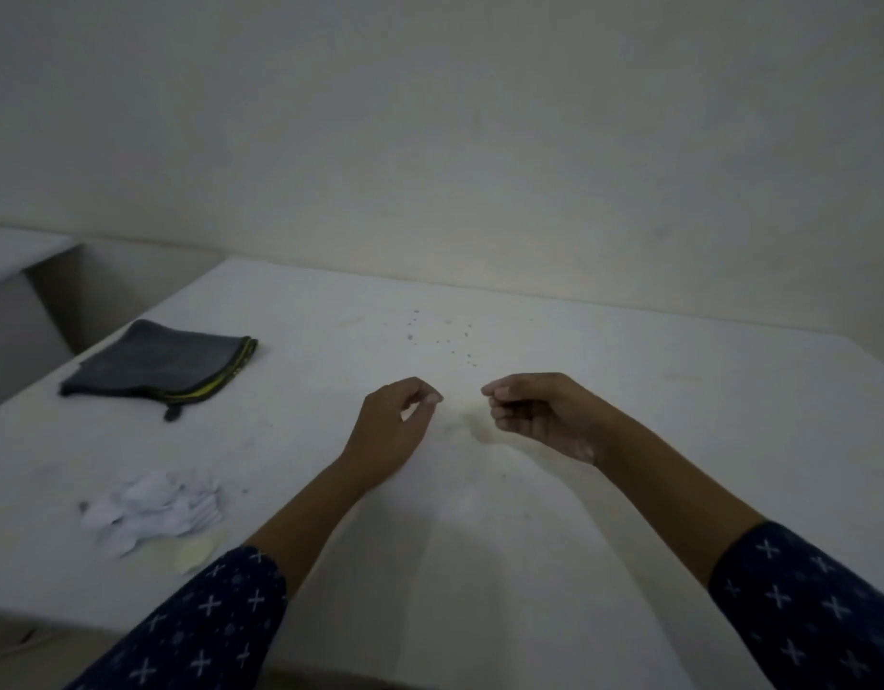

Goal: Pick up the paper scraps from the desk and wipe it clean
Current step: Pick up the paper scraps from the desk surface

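Grip unclear, left hand (392, 433) and right hand (542, 415) curled above the bench (679, 390), maybe pinching something; paper scraps (151, 510) look light and flimsy, so pinch edges.

Obstacles at left: cloth (156, 363), paper scraps (153, 510).

The white desk (629, 390) carries a folded grey cloth (156, 363) at far left. A pile of white paper scraps (151, 510) lies at near left, a pale disc (193, 555) just beside it. Dark specks (440, 336) lie scattered at centre, with a yellowish stain (472, 423) nearer.
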`<control>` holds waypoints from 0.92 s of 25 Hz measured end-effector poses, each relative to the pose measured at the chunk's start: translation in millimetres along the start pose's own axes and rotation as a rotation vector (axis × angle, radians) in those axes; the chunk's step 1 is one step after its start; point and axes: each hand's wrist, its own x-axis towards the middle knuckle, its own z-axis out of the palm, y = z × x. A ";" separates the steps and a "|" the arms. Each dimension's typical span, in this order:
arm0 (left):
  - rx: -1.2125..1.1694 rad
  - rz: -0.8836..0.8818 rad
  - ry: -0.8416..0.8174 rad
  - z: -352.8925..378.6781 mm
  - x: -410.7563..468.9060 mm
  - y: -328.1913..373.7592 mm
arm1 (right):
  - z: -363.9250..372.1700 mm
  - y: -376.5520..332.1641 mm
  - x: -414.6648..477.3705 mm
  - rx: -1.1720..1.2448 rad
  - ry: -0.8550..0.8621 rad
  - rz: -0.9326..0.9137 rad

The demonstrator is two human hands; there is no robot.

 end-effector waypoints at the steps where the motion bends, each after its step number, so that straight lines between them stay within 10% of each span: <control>1: -0.083 -0.041 0.011 -9.4 -8.4 4.7 | 13.4 4.5 -0.3 -0.001 -0.027 0.002; 5: -0.369 -0.213 0.049 -47.8 -42.4 18.2 | 59.0 27.8 -3.0 -0.016 -0.090 0.014; 23: -0.188 -0.368 0.138 -182.7 -143.3 -15.4 | 229.9 71.2 -5.9 -0.134 -0.289 0.072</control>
